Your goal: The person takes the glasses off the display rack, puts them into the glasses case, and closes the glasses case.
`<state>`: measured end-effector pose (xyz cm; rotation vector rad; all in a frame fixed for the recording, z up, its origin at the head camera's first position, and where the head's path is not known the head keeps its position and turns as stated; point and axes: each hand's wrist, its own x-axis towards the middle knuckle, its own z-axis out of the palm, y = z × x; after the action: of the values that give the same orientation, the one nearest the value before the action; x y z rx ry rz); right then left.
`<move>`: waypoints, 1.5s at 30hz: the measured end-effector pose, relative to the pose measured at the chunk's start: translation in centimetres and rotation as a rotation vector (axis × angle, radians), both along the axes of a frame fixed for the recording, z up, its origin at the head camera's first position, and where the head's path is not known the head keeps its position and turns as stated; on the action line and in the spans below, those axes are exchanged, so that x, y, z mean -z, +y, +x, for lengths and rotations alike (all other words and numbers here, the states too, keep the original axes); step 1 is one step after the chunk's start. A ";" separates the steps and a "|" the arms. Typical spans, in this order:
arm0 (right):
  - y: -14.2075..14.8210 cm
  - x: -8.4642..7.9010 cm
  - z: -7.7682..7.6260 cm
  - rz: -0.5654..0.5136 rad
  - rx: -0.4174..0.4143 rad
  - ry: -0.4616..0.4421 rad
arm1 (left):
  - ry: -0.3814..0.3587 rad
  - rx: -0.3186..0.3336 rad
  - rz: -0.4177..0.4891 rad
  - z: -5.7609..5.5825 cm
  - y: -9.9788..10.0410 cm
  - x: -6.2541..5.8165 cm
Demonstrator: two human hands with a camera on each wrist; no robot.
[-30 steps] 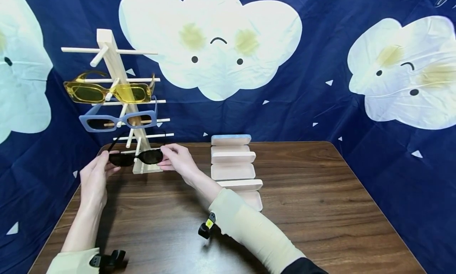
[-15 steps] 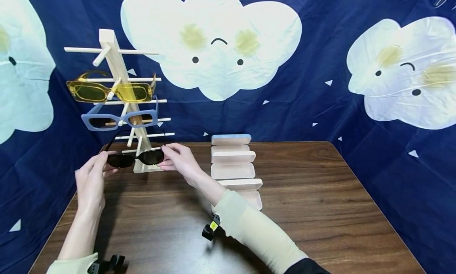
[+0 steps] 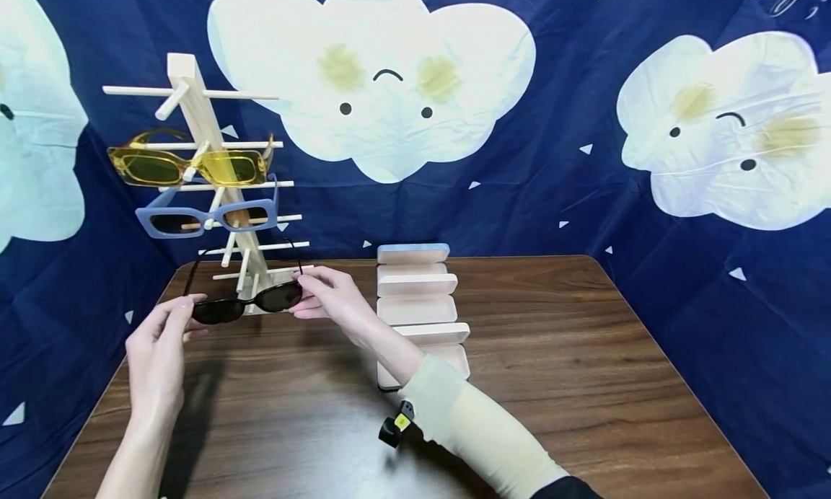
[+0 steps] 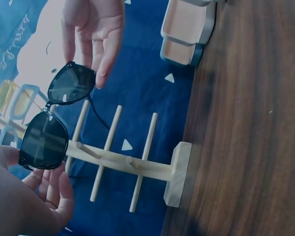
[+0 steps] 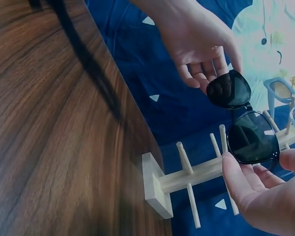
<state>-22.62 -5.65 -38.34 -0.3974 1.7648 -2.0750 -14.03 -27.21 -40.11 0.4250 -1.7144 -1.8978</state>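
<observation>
Head cam: the black sunglasses just eased a bit away from the wooden rack, near the table's far left corner; left hand and right hand each pinch an end. Left wrist: lower pegs bare behind them. Right wrist: same hold, so I'd guess they're clear of the rack.

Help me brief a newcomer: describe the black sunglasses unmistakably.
Find the wooden display stand, back left on the table. Before its lower pegs, the left hand and right hand hold the black sunglasses. Unlike the yellow sunglasses and blue sunglasses above, these are handheld and black.
</observation>
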 end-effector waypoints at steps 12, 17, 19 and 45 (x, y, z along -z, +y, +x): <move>3.2 0.3 0.7 0.023 -0.020 0.052 | -0.052 0.051 -0.087 1.5 2.2 0.3; 4.6 0.2 1.0 0.042 -0.026 0.085 | -0.055 0.083 -0.100 1.5 3.2 0.5; 5.1 0.1 1.1 0.051 -0.025 0.093 | -0.056 0.094 -0.114 1.5 3.6 0.5; 15.0 0.4 1.6 0.081 0.126 0.124 | -0.155 0.264 -0.333 -0.7 12.3 0.6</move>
<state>-21.02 9.39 -38.74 -0.4089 1.9867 -2.0951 -14.71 -14.96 -40.69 0.2285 -2.2369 -1.7386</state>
